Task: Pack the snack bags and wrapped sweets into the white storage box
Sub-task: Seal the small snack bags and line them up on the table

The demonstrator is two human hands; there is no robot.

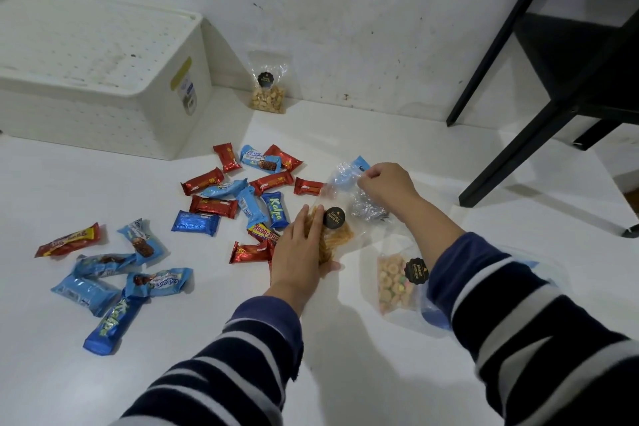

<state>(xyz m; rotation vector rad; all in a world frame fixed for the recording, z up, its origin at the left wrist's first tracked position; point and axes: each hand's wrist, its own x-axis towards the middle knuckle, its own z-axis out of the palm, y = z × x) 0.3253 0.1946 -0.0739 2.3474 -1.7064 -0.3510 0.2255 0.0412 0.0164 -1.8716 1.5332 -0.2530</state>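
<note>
On the white floor, head view, I note my left hand [304,249] lying flat, fingers straight, on a clear snack bag [337,235] of yellow sticks. My right hand [385,183] pinches its top. Wrapped sweets [238,190] lie scattered beside it; the white storage box [100,79] stands lidded far left.

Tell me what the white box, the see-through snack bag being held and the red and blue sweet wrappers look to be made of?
White storage box: likely rigid matte plastic; moulded rounded corners and rows of small dots. Snack bag under the left hand, pinched by the right hand: thin clear plastic film; contents show through, and it crinkles and glints. Sweet wrappers: probably glossy printed foil or film, given bright highlights and crimped ends.
</note>
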